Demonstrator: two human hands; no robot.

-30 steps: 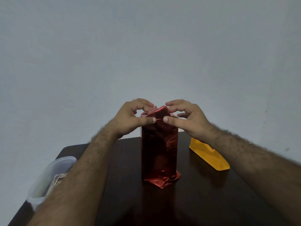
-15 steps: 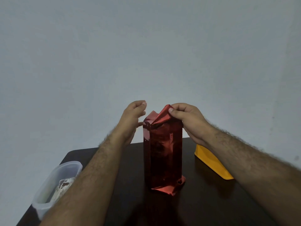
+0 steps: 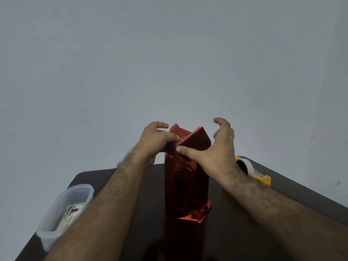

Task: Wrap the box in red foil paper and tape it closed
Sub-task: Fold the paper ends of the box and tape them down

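Note:
The tall box wrapped in red foil paper [image 3: 186,183] stands upright in the middle of the dark table [image 3: 244,232]. Its top foil flaps stick up unfolded, and crumpled foil bulges at its base. My left hand [image 3: 155,141] is at the box's upper left corner, thumb on top of the foil there and fingers curled round that edge. The thumb of my right hand [image 3: 218,151] presses the near face just under the top. Its fingers arch above the right flap without touching it.
A yellow tape dispenser [image 3: 253,173] with a roll of clear tape lies behind my right wrist near the table's right edge. A translucent plastic container [image 3: 64,208] holding paper scraps sits at the table's left edge. A bare wall is behind.
My right hand let go of the top flap it was pinching and now presses its thumb on the near face. My left hand moved in and took hold of the top left corner.

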